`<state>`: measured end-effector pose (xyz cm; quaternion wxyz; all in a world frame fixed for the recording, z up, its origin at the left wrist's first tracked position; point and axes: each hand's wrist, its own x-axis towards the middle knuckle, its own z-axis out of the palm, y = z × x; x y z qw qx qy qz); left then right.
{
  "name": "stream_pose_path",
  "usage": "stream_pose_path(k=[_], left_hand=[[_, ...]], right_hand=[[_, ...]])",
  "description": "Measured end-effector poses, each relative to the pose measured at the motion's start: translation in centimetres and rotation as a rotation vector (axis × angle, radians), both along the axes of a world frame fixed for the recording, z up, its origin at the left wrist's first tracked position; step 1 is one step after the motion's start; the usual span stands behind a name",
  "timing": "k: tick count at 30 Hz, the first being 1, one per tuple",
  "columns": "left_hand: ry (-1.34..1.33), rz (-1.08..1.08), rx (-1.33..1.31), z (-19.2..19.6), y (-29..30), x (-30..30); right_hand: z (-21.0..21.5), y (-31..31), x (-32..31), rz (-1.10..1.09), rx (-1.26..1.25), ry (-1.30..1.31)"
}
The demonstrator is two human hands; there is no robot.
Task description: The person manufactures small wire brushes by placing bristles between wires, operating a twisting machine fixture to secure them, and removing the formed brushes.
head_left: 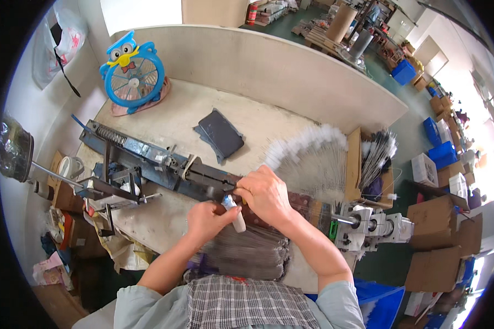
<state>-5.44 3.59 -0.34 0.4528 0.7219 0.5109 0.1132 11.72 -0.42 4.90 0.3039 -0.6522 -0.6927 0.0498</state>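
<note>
My left hand (204, 221) pinches a small white brush tip (234, 211) over the middle of the workbench. My right hand (265, 193) is closed just beside it, fingers curled at the same piece and resting on the long blue metal machine rail (148, 159). A dark pile of thin wires (247, 252) lies under my forearms at the bench's near edge. Behind my right hand, a fan of finished wire brushes with white fluffy tips (307, 153) is spread out.
A blue owl-shaped fan (130, 71) stands at the back left. A dark flat pad (220, 134) lies mid-table. A grey metal motor block (368, 225) sits right, a box of more brushes (377, 156) behind it. Cardboard boxes (442, 230) and blue bins (439, 151) crowd the right floor.
</note>
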Motion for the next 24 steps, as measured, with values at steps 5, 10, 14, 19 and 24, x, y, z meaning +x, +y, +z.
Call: stream_pose_path(k=[5, 10, 14, 19, 24], left_hand=[[-0.729, 0.134, -0.193, -4.0, -1.9, 1.1], [-0.893, 0.272, -0.476, -2.4, -3.6, 3.2], [-0.344, -0.048, -0.024, -2.7, -1.6, 1.6], [-0.314, -0.121, -0.058, -2.1, -0.5, -0.4], [-0.771, 0.449, -0.409, -4.1, 1.9, -7.7]], right_hand=[[1.6, -2.7, 1.1, 0.018, 0.198, 0.031], [-0.1, -7.1, 1.7, 0.138, 0.100, 0.148], [-4.4, -6.6, 0.3, 0.042, -0.153, 0.118], [-7.4, -1.3, -0.3, -0.197, -0.198, 0.097], [-6.7, -2.3, 0.4, -0.119, -0.380, 0.165]])
